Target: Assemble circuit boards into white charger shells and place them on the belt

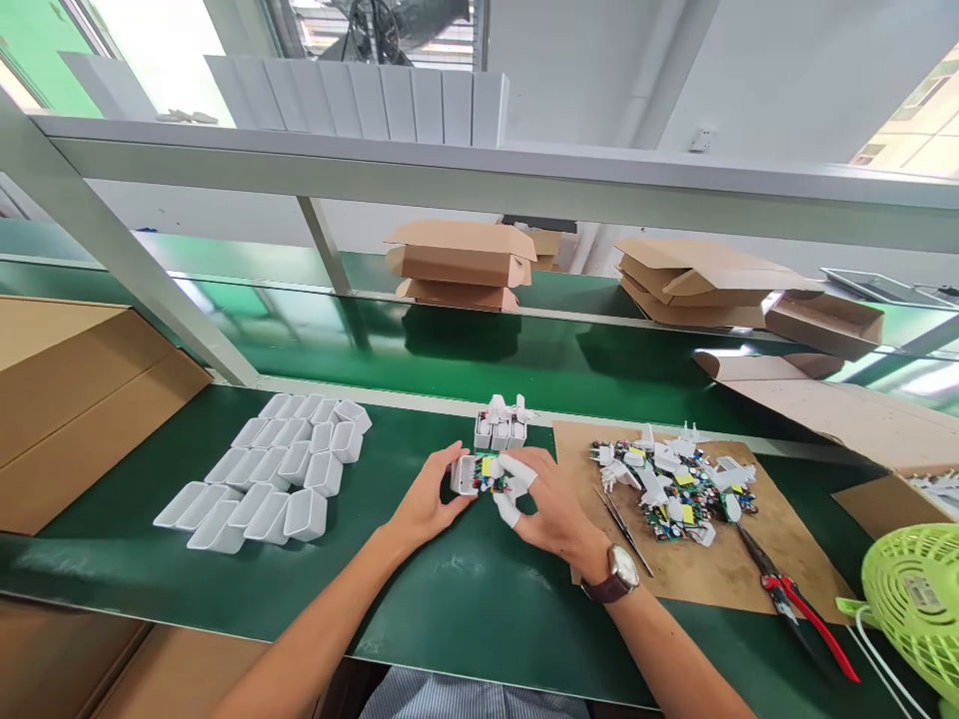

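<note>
My left hand (433,491) is closed around a white plastic housing (464,475) above the green bench. Facing it, my right hand (550,502), with white coverings on its fingertips, grips a small circuit board (490,470) with a yellow component. The board's left end meets the housing's mouth; how far inside it sits is hidden. Just behind the hands stand several filled white housings (500,433) with white parts on top. Rows of open white housings (262,469) lie to the left. On the right, a heap of circuit boards (674,484) with white parts covers some brown cardboard.
Tweezers (625,531) and red-handled pliers (798,599) lie on the cardboard sheet (749,569). A green fan (914,589) stands at the right edge. A large carton (82,399) is at the left, and folded boxes (461,262) sit beyond the bench's frame.
</note>
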Motion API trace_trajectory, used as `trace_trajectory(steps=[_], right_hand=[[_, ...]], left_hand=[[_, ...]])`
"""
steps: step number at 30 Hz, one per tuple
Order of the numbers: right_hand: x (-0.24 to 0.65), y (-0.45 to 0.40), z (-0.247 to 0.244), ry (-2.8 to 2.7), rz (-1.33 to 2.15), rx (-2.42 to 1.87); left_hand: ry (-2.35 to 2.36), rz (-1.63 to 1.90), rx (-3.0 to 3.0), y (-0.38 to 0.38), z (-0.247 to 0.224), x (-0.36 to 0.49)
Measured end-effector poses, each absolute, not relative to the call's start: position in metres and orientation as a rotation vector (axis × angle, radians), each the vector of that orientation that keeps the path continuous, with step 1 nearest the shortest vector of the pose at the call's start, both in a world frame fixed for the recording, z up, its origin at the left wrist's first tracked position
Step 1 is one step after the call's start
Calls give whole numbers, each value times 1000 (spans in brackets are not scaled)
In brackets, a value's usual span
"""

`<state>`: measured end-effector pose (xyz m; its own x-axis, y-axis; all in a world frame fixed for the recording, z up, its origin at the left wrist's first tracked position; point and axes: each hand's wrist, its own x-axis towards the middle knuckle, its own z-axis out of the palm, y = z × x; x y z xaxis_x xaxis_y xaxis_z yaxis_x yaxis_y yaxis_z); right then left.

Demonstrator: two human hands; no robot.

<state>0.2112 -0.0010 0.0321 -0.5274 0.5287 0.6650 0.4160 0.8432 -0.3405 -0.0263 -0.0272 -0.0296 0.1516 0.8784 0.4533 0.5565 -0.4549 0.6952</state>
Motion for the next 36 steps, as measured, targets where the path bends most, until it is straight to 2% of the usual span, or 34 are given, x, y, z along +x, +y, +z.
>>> trace_trajectory(steps=[4,11,36], right_hand=[[201,-8,23,-2265,30,-681],[200,-14,23,-2269,-28,-696],[202,-15,21,-2315,61,-761]], left_hand=[[1383,1299,2178,-26,-27,-26],[1356,1280,2299,-27,-23,-26],[1374,1169,2321,-28,-24,-25]])
